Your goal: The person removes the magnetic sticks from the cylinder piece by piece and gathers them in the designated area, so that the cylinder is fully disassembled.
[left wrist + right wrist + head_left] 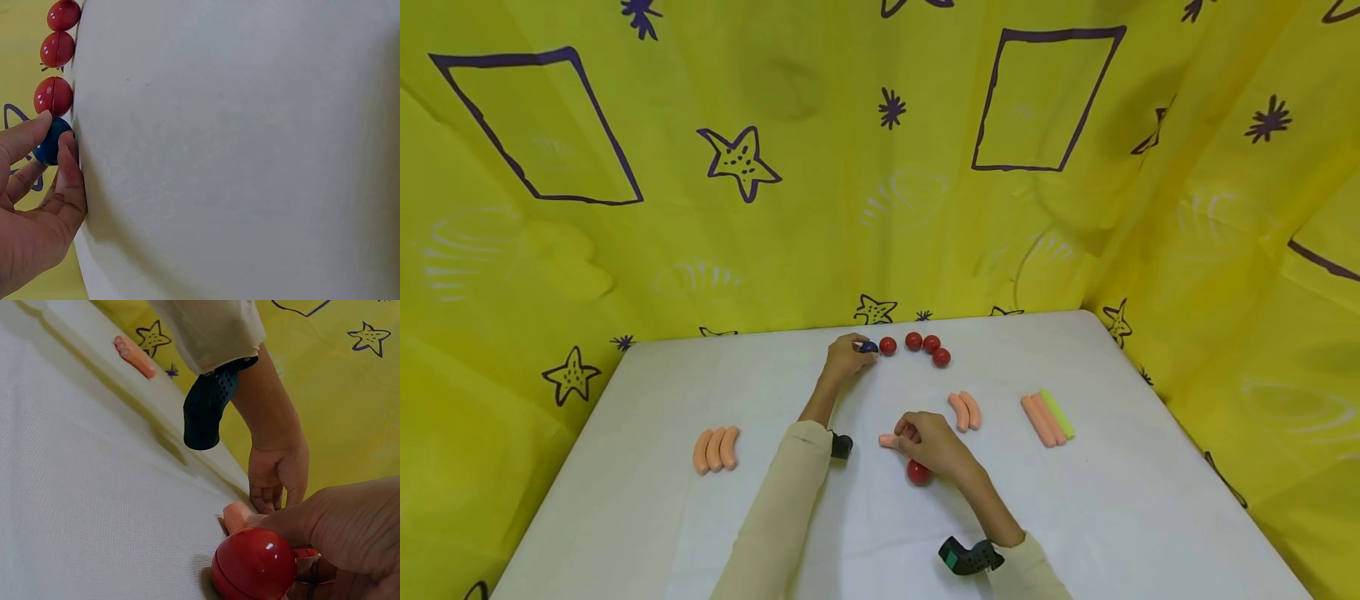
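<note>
At the back edge of the table, my left hand point(847, 358) grips a glossy blue ball point(868, 347) between thumb and fingers. In the left wrist view the blue ball point(53, 142) touches or nearly touches a red ball point(54, 96). Nearer the front, my right hand point(936, 443) has its fingers curled at a short toy sausage point(888, 441), whose far end is covered by the hand. A seamed red ball point(253, 565) sits right beside the right hand. A bit of red shows between the right fingers; what it belongs to is hidden.
Several red balls point(913, 341) stand along the back edge. Two curved sausages point(964, 412) lie right of centre. Farther right are two straight sausages point(1042, 420) beside a green stick point(1057, 414). Three curved sausages point(716, 450) lie at left. A yellow curtain point(820, 250) hangs behind.
</note>
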`<state>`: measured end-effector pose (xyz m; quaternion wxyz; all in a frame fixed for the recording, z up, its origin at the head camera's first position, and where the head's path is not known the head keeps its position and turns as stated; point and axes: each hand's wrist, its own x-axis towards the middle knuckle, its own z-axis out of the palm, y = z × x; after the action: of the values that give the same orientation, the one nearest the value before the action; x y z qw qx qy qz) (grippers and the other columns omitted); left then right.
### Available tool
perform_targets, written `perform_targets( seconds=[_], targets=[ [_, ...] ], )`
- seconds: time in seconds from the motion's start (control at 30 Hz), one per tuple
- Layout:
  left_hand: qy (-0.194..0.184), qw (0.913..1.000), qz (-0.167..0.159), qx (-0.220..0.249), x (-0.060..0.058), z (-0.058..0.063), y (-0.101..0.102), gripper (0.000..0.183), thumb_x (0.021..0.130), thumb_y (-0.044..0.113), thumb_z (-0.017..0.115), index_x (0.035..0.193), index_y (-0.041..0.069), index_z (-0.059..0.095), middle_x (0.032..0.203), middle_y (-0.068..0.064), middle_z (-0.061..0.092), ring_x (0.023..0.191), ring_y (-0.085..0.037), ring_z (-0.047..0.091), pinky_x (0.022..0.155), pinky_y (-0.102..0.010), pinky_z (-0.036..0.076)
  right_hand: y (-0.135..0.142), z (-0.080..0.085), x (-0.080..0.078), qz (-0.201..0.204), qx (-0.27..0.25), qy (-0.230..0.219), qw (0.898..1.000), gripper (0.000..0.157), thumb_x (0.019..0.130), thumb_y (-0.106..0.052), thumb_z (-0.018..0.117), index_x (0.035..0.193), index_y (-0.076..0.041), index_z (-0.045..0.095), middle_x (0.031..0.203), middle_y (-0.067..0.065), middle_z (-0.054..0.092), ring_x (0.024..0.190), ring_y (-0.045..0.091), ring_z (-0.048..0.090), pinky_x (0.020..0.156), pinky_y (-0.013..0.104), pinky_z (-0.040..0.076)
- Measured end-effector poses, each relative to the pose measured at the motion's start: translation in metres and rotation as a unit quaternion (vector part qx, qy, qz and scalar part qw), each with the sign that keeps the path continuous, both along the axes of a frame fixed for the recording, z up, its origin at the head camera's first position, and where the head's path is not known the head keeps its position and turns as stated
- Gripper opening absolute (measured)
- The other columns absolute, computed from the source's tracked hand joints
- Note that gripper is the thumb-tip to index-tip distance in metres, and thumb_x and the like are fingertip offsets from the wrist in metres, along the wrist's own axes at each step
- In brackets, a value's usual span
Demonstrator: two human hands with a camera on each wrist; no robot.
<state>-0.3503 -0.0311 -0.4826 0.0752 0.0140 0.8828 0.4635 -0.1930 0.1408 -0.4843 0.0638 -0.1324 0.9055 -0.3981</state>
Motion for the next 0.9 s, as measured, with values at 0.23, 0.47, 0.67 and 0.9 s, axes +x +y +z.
perform_targets(
  seconds=[0.23,0.47,0.67,0.9],
  targets=[
    [0.016,0.9994,0.002,0.029,-0.001,-0.0003,-0.0003,0.041,0.086,0.015,0.074,0.123,0.002,0.062,0.111,-0.019,0.065,0.088,-0.022,0.062,0.074,-0.027,0.054,0.0009,0.0019,0.0004,0.004,0.001,0.003,1.0,0.017,0.09,-0.022,0.071,0.093,-0.006,0.067,0.077,0.0,0.061,0.073,0.012,0.054,0.064,0.022,0.047],
    [-0.003,0.9965,0.009,0.083,-0.003,-0.0033,-0.0016,0.038,0.087,0.01,0.073,0.122,0.001,0.062,0.111,-0.02,0.065,0.076,-0.016,0.063,0.064,-0.019,0.053,0.0018,0.0003,0.0023,0.007,-0.003,0.002,1.0,0.015,0.089,-0.018,0.071,0.094,-0.005,0.067,0.08,0.001,0.061,0.074,0.012,0.054,0.066,0.021,0.047],
    [-0.009,0.9961,0.02,0.085,-0.0045,-0.0063,-0.0042,0.041,0.087,0.014,0.073,0.125,0.003,0.06,0.114,-0.018,0.065,0.083,-0.019,0.064,0.072,-0.024,0.055,0.0008,0.0013,0.0009,0.017,-0.002,0.0,1.0,0.013,0.089,-0.016,0.071,0.095,-0.005,0.067,0.081,0.001,0.06,0.076,0.013,0.053,0.066,0.021,0.047],
    [-0.015,0.9959,0.024,0.086,-0.0012,-0.0062,-0.0061,0.041,0.088,0.015,0.072,0.125,0.003,0.059,0.114,-0.018,0.065,0.084,-0.018,0.063,0.073,-0.024,0.055,0.0012,0.0022,0.0019,0.024,-0.003,-0.003,1.0,0.012,0.09,-0.016,0.071,0.095,-0.005,0.067,0.081,0.0,0.06,0.076,0.012,0.054,0.067,0.022,0.047]
  ],
)
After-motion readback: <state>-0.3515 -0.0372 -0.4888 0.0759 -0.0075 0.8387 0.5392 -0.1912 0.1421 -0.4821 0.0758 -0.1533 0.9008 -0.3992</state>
